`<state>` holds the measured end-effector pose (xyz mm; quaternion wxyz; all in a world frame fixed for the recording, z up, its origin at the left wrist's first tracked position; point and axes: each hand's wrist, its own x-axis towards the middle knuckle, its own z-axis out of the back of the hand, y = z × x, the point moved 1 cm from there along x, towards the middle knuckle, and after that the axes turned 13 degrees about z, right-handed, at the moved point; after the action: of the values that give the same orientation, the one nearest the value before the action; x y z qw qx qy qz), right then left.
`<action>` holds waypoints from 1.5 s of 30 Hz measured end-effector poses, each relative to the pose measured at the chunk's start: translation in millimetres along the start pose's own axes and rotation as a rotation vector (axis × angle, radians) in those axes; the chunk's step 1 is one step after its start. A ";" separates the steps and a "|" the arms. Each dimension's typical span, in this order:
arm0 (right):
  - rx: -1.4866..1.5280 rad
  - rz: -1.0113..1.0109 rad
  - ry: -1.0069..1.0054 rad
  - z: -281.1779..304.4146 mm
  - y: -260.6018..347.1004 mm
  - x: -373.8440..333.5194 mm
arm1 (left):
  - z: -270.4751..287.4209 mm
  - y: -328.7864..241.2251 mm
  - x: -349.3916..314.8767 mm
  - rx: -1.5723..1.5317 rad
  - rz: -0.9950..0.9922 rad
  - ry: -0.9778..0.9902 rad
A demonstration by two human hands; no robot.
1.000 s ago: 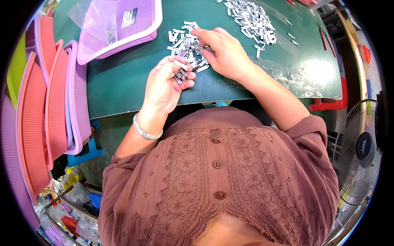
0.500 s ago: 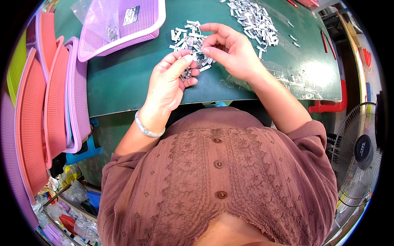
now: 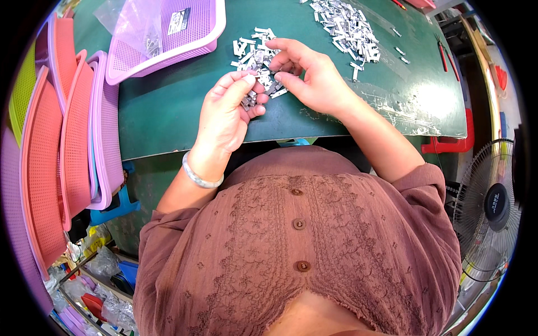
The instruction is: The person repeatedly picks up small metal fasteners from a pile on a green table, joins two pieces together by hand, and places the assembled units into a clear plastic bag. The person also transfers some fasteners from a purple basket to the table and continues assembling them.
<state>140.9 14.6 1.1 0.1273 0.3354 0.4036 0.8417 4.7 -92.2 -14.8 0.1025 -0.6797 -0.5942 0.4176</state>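
Note:
My left hand [image 3: 227, 106], with a pale bangle [image 3: 200, 173] on its wrist, is closed with the palm turned up. Small silvery metal pieces [image 3: 250, 101] show between its curled fingers, and its thumb presses toward the index fingertip; anything tiny in that pinch cannot be made out. Just to its right is my right hand [image 3: 311, 78], its index finger stretched out and thumb apart, the other fingers loosely bent. I see nothing between its fingertips. Both hands are over the near side of a small pile of flat metal pieces [image 3: 245, 49] on the green table [image 3: 168, 120].
A larger pile of like pieces [image 3: 353, 33] lies farther right. A purple basket [image 3: 193, 47] with a clear plastic bag [image 3: 131, 28] is at the far left. Stacked baskets [image 3: 75, 134] stand along the left. Red-handled pliers [image 3: 444, 59] lie right; a fan [image 3: 496, 207] stands beyond the edge.
My right hand has shifted slightly left and down, its thumb now nearer the left fingers. My left hand has moved a little left and stays closed on the metal pieces.

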 end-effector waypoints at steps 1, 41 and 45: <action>-0.052 0.032 0.021 -0.8 0.6 0.0 | 2.3 -1.6 -1.1 -0.025 -0.007 0.020; -0.248 0.161 0.113 -3.6 10.9 -6.9 | 13.3 -9.4 -5.1 -0.126 0.019 0.075; -0.362 0.243 0.135 -12.6 14.1 -5.7 | 16.8 -10.9 -4.4 -0.225 0.048 0.139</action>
<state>137.5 -4.7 3.6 0.0557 0.2961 0.2103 0.9301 -14.6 -99.1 -16.5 0.0567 -0.7282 -0.6124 0.3024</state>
